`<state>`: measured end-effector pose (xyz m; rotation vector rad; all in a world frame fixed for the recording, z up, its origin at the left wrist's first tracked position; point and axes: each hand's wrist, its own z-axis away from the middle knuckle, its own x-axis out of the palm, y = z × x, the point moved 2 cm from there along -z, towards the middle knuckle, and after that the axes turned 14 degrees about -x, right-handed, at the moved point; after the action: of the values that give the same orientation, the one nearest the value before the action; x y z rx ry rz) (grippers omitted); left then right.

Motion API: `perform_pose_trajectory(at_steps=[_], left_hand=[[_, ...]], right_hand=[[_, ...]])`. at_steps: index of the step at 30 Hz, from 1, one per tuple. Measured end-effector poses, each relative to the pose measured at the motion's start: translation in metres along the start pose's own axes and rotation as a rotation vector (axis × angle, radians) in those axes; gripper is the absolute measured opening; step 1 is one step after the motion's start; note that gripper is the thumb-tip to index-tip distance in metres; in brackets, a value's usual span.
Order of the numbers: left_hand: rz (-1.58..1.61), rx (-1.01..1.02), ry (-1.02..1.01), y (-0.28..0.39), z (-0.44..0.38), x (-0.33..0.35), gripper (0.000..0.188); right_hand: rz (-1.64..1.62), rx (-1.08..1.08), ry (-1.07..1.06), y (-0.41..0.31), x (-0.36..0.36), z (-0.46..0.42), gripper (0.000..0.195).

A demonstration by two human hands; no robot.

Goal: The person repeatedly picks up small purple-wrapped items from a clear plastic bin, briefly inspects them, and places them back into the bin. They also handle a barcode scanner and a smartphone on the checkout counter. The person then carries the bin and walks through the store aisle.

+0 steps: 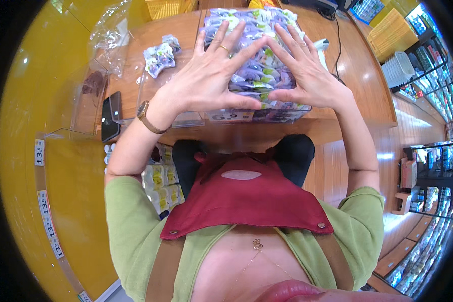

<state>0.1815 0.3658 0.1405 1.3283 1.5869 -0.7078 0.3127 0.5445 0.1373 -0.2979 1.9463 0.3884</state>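
Observation:
Both my hands are spread flat, palms down, over a clear plastic bin [271, 116] heaped with small purple-and-white wrapped packets [264, 73]. My left hand [221, 66] lies over the left side of the heap, a ring on one finger. Across the right side lies my right hand [302, 64]. The tips of my index fingers meet near the middle, and my thumbs point toward each other by the bin's front. Neither hand grips a packet; how firmly they press cannot be told. A price card [230, 116] sits on the bin's front wall.
On the wooden counter [362, 83], a few loose packets [160, 58] lie left of the bin. Further left are a crumpled clear plastic bag [111, 41], a clear acrylic box [87, 98] and a black phone [111, 117]. A white handheld scanner [321, 49] and black cable [338, 49] are right.

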Motion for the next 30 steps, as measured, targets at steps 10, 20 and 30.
perform_pose_trajectory(at_steps=[10,20,30], left_hand=[[-0.120,0.055,-0.008,-0.021,-0.028,0.057,0.092],[-0.084,-0.006,0.039,-0.029,-0.011,0.049,0.094],[-0.037,-0.444,0.052,-0.213,0.050,-0.014,0.063]], right_hand=[[0.076,-0.002,-0.106,0.019,0.046,-0.005,0.085],[-0.009,-0.023,-0.041,0.013,0.049,-0.012,0.089],[-0.148,0.240,0.571,-0.052,-0.042,0.046,0.060]])
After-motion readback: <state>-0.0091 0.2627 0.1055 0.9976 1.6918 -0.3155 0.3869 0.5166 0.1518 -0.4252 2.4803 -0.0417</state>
